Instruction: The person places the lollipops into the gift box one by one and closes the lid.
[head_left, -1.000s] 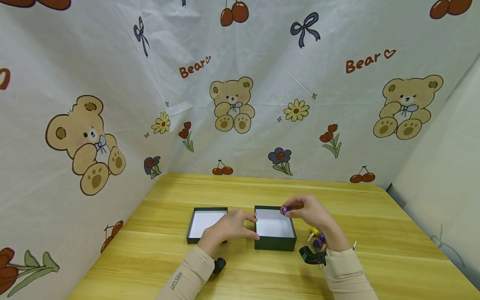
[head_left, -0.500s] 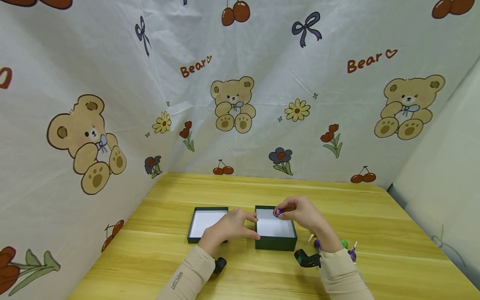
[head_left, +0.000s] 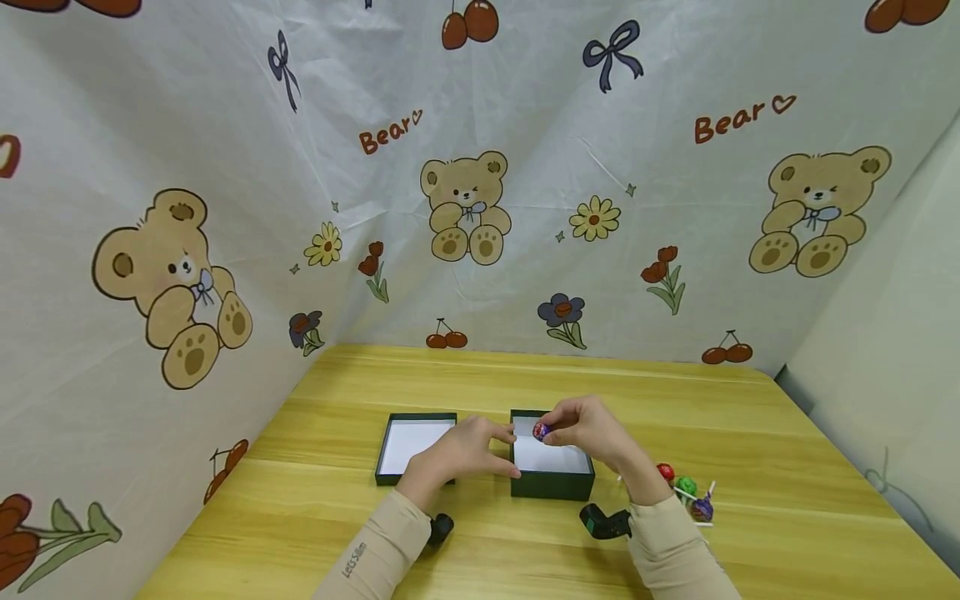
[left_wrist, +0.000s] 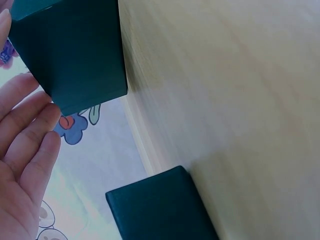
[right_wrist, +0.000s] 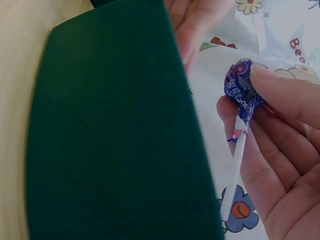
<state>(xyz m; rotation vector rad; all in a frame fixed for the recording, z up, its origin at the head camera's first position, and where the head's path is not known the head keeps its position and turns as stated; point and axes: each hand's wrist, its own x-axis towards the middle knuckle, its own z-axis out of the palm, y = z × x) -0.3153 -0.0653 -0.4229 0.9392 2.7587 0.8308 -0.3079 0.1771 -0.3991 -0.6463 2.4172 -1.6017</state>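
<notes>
A shallow dark green lid [head_left: 415, 450], white inside, lies at nine o'clock on the bench [head_left: 787, 450]. The left hand [head_left: 459, 452] rests relaxed, straight fingers against the wall of the deeper green box [head_left: 551, 486]. Over that box, the right hand [head_left: 588, 427] pinches a lollipop [head_left: 541, 431], its ball wrapped in purple foil on a white stick. At three o'clock lie three more lollipops [head_left: 684, 489].

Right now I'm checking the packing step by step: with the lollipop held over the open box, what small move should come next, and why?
Probably lower it and let go. The right hand pinches the purple-wrapped lollipop just above the white floor of the green box, nothing lies inside yet, and the left hand rests at the box's left wall, steadying it. More lollipops lie on the table.
</notes>
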